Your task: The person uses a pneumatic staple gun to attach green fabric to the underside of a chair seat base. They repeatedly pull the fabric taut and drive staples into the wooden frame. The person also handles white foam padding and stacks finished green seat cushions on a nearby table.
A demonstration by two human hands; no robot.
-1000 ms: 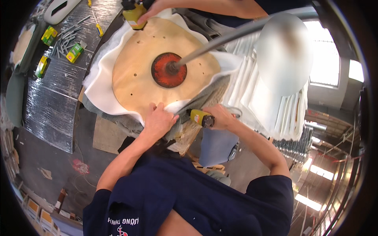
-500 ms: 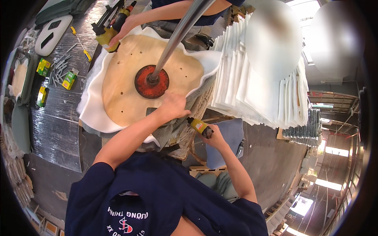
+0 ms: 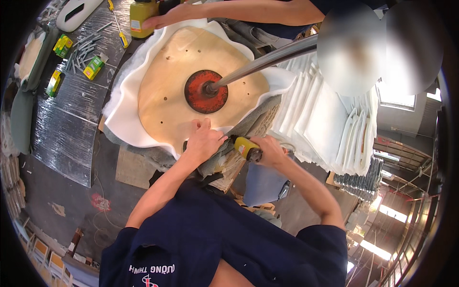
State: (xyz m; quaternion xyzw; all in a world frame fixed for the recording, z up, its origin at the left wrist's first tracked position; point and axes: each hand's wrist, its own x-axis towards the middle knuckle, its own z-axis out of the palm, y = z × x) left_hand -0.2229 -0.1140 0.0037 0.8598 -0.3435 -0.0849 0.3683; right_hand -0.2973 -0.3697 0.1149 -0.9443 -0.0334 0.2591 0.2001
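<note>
A pale wooden seat board [image 3: 165,76] lies with white padding [image 3: 125,95] standing up wavy around its rim. At its near edge my left hand [image 3: 206,143] presses down, fingers curled over the padding's edge. My right hand [image 3: 271,150] grips a yellow and black staple gun [image 3: 245,147], its nose close to my left fingertips at that edge. A red round disc [image 3: 203,98] on a metal pole [image 3: 272,58] rests on the board's middle. Across the board, a co-worker's hand [image 3: 167,18] holds another yellow staple gun [image 3: 142,21].
At left, a film-wrapped table [image 3: 67,138] carries loose staple strips [image 3: 86,52], small green and yellow boxes [image 3: 94,67] and a yellow-handled screwdriver [image 3: 119,28]. White padding sheets [image 3: 315,119] are stacked at right. A blue-grey panel [image 3: 263,184] stands below my right hand.
The view has shifted, so the board appears further right. My left hand has moved along the near edge onto the padding, and the staple gun in my right hand has come closer to it.
</note>
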